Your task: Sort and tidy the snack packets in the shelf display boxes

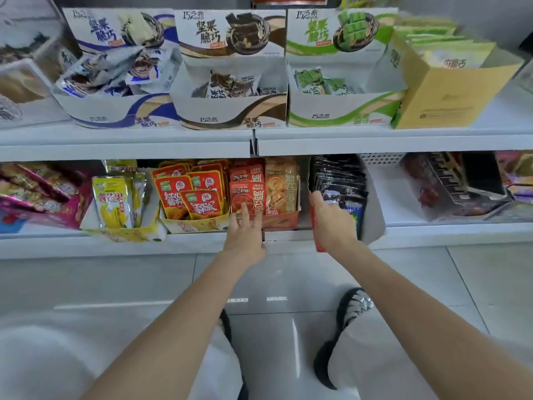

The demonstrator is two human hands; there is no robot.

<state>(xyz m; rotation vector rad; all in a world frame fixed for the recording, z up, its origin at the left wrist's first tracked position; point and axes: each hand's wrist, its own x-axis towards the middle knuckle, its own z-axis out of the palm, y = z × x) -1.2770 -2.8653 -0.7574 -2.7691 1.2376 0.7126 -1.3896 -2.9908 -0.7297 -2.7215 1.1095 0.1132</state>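
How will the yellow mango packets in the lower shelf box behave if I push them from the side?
The yellow mango packets look like thin glossy pouches, so probably light and slippery. They stand upright with free space in their display box, so a push would likely tip them sideways.

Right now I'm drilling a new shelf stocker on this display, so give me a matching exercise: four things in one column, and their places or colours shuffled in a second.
Things:
1. green display box
2. yellow mango packet
3. left hand
4. right hand

Places:
A. lower shelf, far left of the red packets
B. at the box of dark packets
C. upper shelf, beside the brown box
D. fingers on a red packet

Pairs: 1-C, 2-A, 3-D, 4-B
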